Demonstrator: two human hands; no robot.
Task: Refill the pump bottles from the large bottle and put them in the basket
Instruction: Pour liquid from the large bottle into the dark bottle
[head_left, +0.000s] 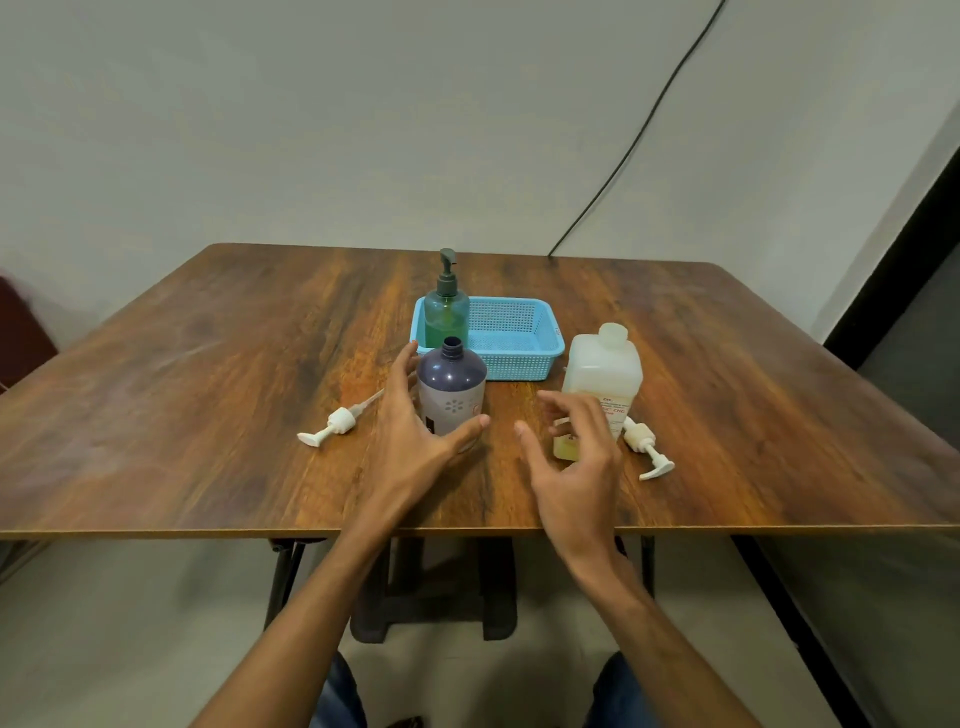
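A dark purple bottle (453, 387) stands uncapped at the table's middle. My left hand (415, 431) is spread around its left side, with the thumb across its base and straight fingers beside it. To the right stands the large translucent white bottle (602, 371), capped. My right hand (571, 457) hovers in front of it with loosely spread fingers and holds nothing. It partly hides a small yellowish object (565, 448). A green pump bottle (445, 314) stands in the left end of the blue basket (524, 358). One white pump head (332, 427) lies at left, another white pump head (647, 449) at right.
The wooden table (208, 364) ends close to me, with bare wood left and right of the bottles. A black cable (639, 135) runs down the wall behind. The basket's right part holds nothing.
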